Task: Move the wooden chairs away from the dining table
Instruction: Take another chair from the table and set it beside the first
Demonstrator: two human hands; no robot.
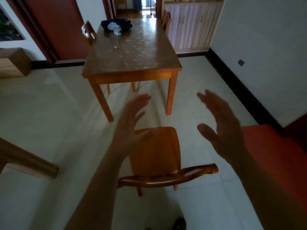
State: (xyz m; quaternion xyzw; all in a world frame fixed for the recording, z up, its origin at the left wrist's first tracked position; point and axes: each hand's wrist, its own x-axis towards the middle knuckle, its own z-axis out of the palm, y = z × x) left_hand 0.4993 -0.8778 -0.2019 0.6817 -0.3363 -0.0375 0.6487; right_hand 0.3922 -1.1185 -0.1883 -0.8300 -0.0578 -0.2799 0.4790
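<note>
An orange-brown wooden chair with a curved back rail [154, 151] stands on the pale tiled floor, well apart from the near end of the rectangular brown wooden dining table [132, 63], its seat facing the table. Both hands hover over it and hold nothing. The left hand [131, 123] is above the seat's front edge and the right hand [222, 128] is off to the seat's right, each with fingers spread and nearly straight.

Two more are tucked in toward the table's far end, a left-side chair [88, 33] and a right-side chair [166, 20]. They look rigid and fairly heavy, with hard legs likely to scrape on tile. The backrest's top rail seems the soundest hold, taken with both hands and lifted slightly rather than dragged. A clear glass [115, 41] stands on the tabletop near the left-side chair, so jolting the table could tip it.
</note>
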